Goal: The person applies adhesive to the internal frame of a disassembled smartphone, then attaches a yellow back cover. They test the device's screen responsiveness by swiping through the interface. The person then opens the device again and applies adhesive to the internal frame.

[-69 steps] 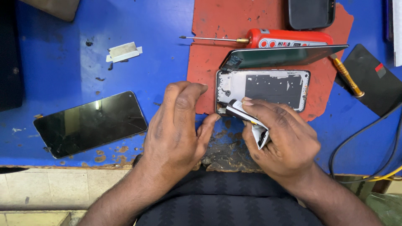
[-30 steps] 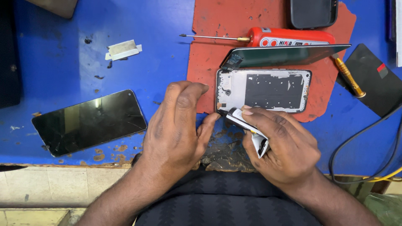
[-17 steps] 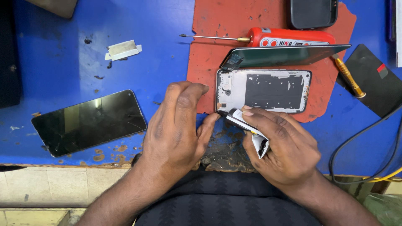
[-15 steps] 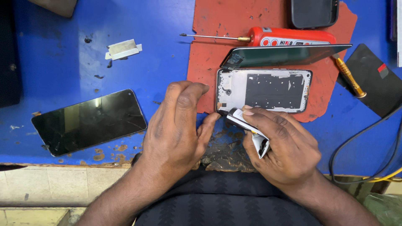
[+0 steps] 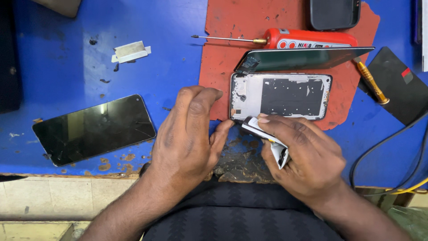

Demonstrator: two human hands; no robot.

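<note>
Phone frame (image 5: 281,96): silver, opened, with a dark panel inside; laid flat on the red mat (image 5: 223,67), its near long edge lying along the mat's near edge, toward the right of the blue tabletop (image 5: 58,67).

White folded card (image 5: 267,138): pinched between thumb and fingers of the right hand (image 5: 303,158); its tip is set at the frame's near left corner. The fingers are closed round it.

Left hand (image 5: 189,134): curled loosely, nothing seen held; the thumb tip is placed just beside the same corner, on worn tabletop at the near edge.

Detached screen (image 5: 303,58): dark glass, propped on edge along the frame's far side, touching it at the left end.

Red-handled screwdriver (image 5: 276,41): laid behind the screen, shaft pointing left across the mat.

Brass-handled tool (image 5: 372,82): at the mat's right edge.

Second phone (image 5: 93,129): dark screen up, well apart to the left near the front edge; open blue surface is left between it and the mat.

White scrap (image 5: 129,51): toward the far left.

Black cable (image 5: 388,147): curved at the right near corner.
</note>
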